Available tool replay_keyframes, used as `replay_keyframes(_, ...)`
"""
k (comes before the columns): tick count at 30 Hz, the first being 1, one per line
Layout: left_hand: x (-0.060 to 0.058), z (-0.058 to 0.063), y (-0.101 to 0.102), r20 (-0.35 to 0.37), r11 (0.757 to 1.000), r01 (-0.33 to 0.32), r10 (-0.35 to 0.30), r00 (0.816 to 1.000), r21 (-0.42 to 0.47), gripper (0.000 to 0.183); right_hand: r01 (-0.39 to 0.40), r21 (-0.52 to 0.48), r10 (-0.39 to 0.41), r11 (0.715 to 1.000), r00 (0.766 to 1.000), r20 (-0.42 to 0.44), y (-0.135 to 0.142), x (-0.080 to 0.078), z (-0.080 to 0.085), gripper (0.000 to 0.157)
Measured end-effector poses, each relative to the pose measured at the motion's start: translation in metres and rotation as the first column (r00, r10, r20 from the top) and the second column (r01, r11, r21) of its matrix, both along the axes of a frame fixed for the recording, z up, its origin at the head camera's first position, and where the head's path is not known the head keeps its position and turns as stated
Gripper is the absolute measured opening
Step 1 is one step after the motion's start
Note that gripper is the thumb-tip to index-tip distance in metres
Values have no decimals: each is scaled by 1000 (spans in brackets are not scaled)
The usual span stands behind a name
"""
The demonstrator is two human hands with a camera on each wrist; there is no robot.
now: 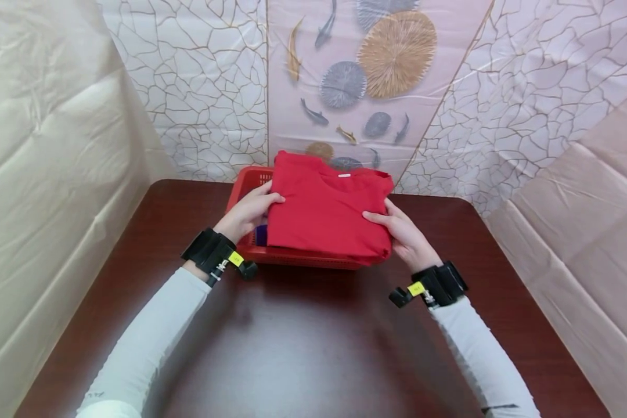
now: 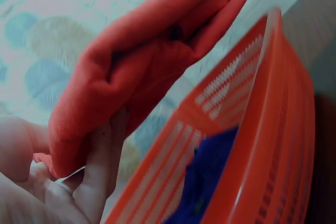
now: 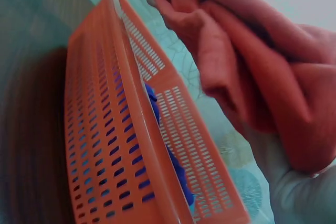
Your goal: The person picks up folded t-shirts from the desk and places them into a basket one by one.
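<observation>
A folded red T-shirt with a white neck label spans the space between both hands, over a red plastic basket. My left hand grips its left edge, thumb on top and fingers beneath, as the left wrist view shows. On the opposite edge my right hand pinches the cloth with the thumb above. Both wrist views show the shirt raised above the basket rim. Dark blue cloth lies inside the basket, mostly hidden from the head view by the shirt.
The basket stands at the back of a dark brown table, close to a patterned wall covering. Beige sheeting hangs along the left side, with more sheeting on the right. Each wrist carries a black strap with a small camera.
</observation>
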State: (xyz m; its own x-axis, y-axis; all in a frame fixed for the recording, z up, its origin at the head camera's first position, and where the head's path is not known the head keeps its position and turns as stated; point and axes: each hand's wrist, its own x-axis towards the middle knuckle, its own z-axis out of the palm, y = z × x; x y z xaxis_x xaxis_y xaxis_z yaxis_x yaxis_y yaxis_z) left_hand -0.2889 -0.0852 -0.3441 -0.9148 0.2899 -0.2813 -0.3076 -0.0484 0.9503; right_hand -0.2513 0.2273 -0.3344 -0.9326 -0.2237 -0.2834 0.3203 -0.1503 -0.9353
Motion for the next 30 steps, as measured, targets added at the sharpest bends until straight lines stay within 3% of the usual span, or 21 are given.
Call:
replay_keyframes(6,-14,-14,-16,-21,997,-74,73,997,-28,60,26,83,-30,996,999,38,-22,-34,-13,78)
replay_keyframes(11,-20,-30,-22,-23,991,-90,88,996,-98,55,22,144,-30,989,998,51,-32,-51,-28,85)
replay_keyframes(17,-20,-43,-23,0,974,-36,36,999,-226,55,-56,229,38,972,996,82,-35,-52,-44,88)
replay_keyframes(20,-18,-44,-22,-19,959,-20,15,1000,-283,57,-58,275,37,960,996,82,-32,-48,-47,90)
replay_keyframes(22,-15,-40,-21,-48,937,-28,12,999,-349,62,-49,333,36,942,998,45,-29,-45,-47,88)
replay_keyframes(24,-10,-35,-20,-98,889,-50,5,995,-455,68,-21,411,45,911,998,-50,-27,-40,-44,87)
replay_keyframes(26,-6,-28,-19,-192,799,-100,-19,981,-593,73,49,511,70,858,975,-211,-25,-36,-41,86)
replay_keyframes(28,-3,-20,-18,-294,691,-168,-67,953,-703,74,145,620,144,771,909,-392,-23,-33,-37,83)
replay_keyframes(30,-3,-15,-15,-369,582,-200,-186,911,-788,72,220,709,272,670,817,-509,-22,-32,-35,78)
